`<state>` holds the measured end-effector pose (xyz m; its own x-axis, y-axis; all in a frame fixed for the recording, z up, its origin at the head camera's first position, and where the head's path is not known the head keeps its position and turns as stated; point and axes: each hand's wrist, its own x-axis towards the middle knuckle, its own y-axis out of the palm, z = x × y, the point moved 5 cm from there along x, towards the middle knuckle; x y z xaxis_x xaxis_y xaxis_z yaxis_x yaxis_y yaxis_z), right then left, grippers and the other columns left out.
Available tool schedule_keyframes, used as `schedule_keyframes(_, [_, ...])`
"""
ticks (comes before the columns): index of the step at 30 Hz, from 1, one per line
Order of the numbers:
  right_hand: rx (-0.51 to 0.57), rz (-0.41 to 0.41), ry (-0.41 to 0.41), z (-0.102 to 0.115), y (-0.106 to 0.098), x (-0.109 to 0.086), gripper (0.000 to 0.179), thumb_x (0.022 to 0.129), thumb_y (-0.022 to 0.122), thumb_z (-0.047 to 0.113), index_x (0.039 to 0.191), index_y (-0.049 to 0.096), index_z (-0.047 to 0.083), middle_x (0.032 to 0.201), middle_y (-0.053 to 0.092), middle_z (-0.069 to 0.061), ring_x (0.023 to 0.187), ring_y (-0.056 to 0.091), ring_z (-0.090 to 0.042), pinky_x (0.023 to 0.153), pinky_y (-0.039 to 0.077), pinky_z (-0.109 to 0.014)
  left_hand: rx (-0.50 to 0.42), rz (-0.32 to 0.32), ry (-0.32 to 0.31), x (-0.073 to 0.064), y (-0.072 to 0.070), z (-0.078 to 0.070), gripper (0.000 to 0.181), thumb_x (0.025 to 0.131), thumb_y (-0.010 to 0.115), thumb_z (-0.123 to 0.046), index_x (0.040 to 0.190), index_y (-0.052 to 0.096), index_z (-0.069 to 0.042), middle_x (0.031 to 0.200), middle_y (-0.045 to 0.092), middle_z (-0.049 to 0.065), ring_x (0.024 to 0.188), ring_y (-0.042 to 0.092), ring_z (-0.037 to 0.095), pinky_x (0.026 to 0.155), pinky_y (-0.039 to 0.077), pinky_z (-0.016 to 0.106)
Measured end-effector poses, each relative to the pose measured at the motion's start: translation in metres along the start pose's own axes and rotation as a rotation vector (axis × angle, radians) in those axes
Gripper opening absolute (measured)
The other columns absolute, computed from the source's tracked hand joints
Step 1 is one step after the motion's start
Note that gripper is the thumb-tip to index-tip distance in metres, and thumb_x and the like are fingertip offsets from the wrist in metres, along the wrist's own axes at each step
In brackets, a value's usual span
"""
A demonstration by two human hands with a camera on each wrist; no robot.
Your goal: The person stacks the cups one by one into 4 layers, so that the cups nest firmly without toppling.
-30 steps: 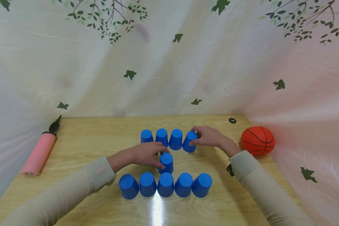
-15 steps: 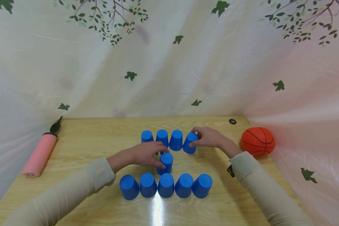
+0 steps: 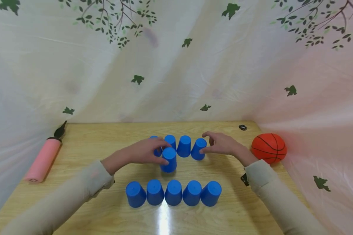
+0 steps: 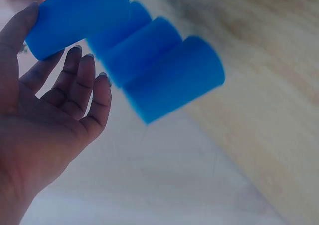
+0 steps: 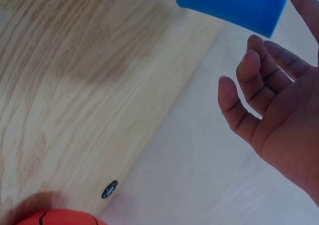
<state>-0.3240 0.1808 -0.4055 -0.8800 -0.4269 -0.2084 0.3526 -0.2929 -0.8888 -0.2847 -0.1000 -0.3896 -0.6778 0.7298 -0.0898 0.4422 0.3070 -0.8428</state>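
Observation:
My left hand [image 3: 144,151] pinches an upside-down blue cup [image 3: 169,160] between thumb and fingers, just in front of the back row. In the left wrist view that cup [image 4: 79,18] lies against the thumb and index finger, while the other fingers are bent below it. My right hand [image 3: 223,144] is at the right-end cup [image 3: 198,149] of the back row. Its thumb is at the cup's side and the index finger stands off from it. In the right wrist view the fingers [image 5: 229,93] curve loosely, apart from the cup [image 5: 234,6].
Several upside-down blue cups [image 3: 174,192] form a front row on the wooden table [image 3: 100,215]. A pink hand pump [image 3: 44,160] lies at left. An orange basketball [image 3: 269,148] and a black chip [image 3: 243,127] are at right. A dark object [image 3: 244,179] lies partly beneath the right sleeve.
My left hand has lifted the cup from just behind the front row and carried it back and slightly left. My right hand's fingers have loosened from the right-end cup.

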Motion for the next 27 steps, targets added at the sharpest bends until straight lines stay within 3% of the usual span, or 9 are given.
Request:
schedule_keyframes(7, [-0.027, -0.050, -0.003, -0.003, -0.010, -0.019, 0.080, 0.083, 0.072, 0.060, 0.144, 0.049, 0.014, 0.099, 0.065, -0.005, 0.080, 0.058, -0.019, 0.065, 0.048, -0.030, -0.017, -0.095, -0.015, -0.010, -0.032, 0.003, 0.056, 0.089, 0.072, -0.047, 0.134, 0.061, -0.015, 0.121, 0.064, 0.002, 0.108, 0.059, 0.021, 0.090, 0.055, 0.043])
schedule_keyframes(11, [-0.039, -0.111, -0.016, -0.002, -0.016, -0.037, 0.077, 0.085, 0.071, 0.060, 0.144, 0.049, 0.016, 0.099, 0.063, -0.004, 0.079, 0.056, -0.017, 0.063, 0.046, -0.030, -0.020, -0.125, -0.019, -0.014, -0.047, 0.004, 0.054, 0.089, 0.073, -0.047, 0.132, 0.062, -0.015, 0.120, 0.064, 0.001, 0.107, 0.059, 0.021, 0.087, 0.054, 0.039])
schedule_keyframes(19, [-0.049, -0.206, -0.049, 0.009, -0.024, -0.086, 0.067, 0.088, 0.068, 0.058, 0.139, 0.054, 0.017, 0.089, 0.059, 0.005, 0.066, 0.050, -0.010, 0.054, 0.041, -0.027, -0.043, -0.175, -0.059, -0.019, -0.063, 0.013, 0.054, 0.090, 0.071, -0.047, 0.132, 0.060, -0.014, 0.121, 0.063, 0.002, 0.111, 0.056, 0.025, 0.088, 0.053, 0.039])
schedule_keyframes(23, [-0.053, -0.189, -0.058, 0.013, -0.016, -0.107, 0.062, 0.089, 0.065, 0.061, 0.134, 0.059, 0.020, 0.086, 0.056, 0.009, 0.065, 0.047, -0.007, 0.053, 0.039, -0.024, -0.035, -0.208, -0.077, -0.019, -0.069, 0.019, 0.055, 0.090, 0.071, -0.047, 0.133, 0.060, -0.013, 0.120, 0.063, 0.003, 0.110, 0.057, 0.026, 0.086, 0.053, 0.038])
schedule_keyframes(27, [-0.035, -0.118, -0.066, 0.017, -0.002, -0.122, 0.057, 0.089, 0.065, 0.060, 0.132, 0.060, 0.023, 0.085, 0.054, 0.011, 0.068, 0.047, -0.006, 0.054, 0.038, -0.022, -0.006, -0.231, -0.099, -0.017, -0.075, 0.022, 0.057, 0.090, 0.072, -0.048, 0.133, 0.060, -0.013, 0.117, 0.063, 0.003, 0.109, 0.057, 0.027, 0.084, 0.053, 0.038])
